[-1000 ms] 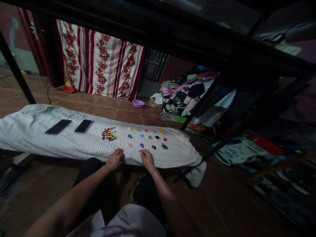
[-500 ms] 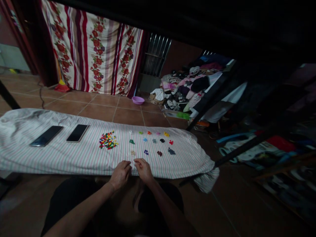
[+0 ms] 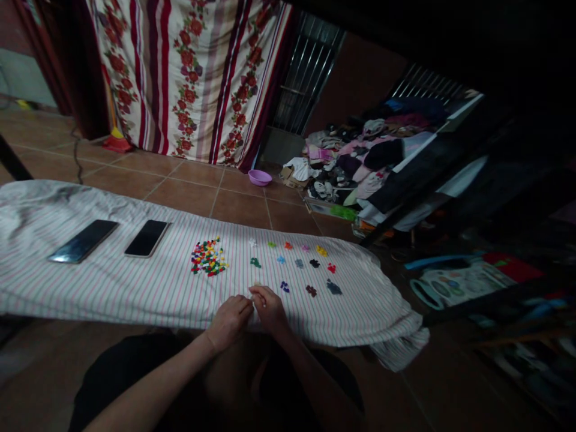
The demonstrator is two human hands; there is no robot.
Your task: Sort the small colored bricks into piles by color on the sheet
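My left hand (image 3: pixel 231 319) and my right hand (image 3: pixel 270 309) meet at the near edge of the striped cloth (image 3: pixel 148 294). Fingers on both are curled in and pinched; whatever they hold is too small or hidden to make out. Just beyond my fingertips a beige cluster (image 3: pixel 256 284) is mostly covered. To the left lies a mixed heap of tiny coloured pieces (image 3: pixel 209 258). Small single-colour clusters spread out to the right, among them a green one (image 3: pixel 255 263), a purple one (image 3: pixel 285 287), a brown one (image 3: pixel 311 291) and a dark grey-blue one (image 3: pixel 333 287).
Two dark-screened phones, a larger one (image 3: pixel 84 241) and a smaller one (image 3: pixel 147 239), lie on the cloth's left part. Beyond it are a purple basin (image 3: pixel 260 177), a floral curtain (image 3: pixel 189 78) and a heap of clothes (image 3: pixel 355 153). A dark bar (image 3: pixel 387 225) slants at the right.
The camera view has shifted, so the cloth appears slightly larger. My hands have drawn closer together, and my right fingertips now overlap the beige cluster in view.
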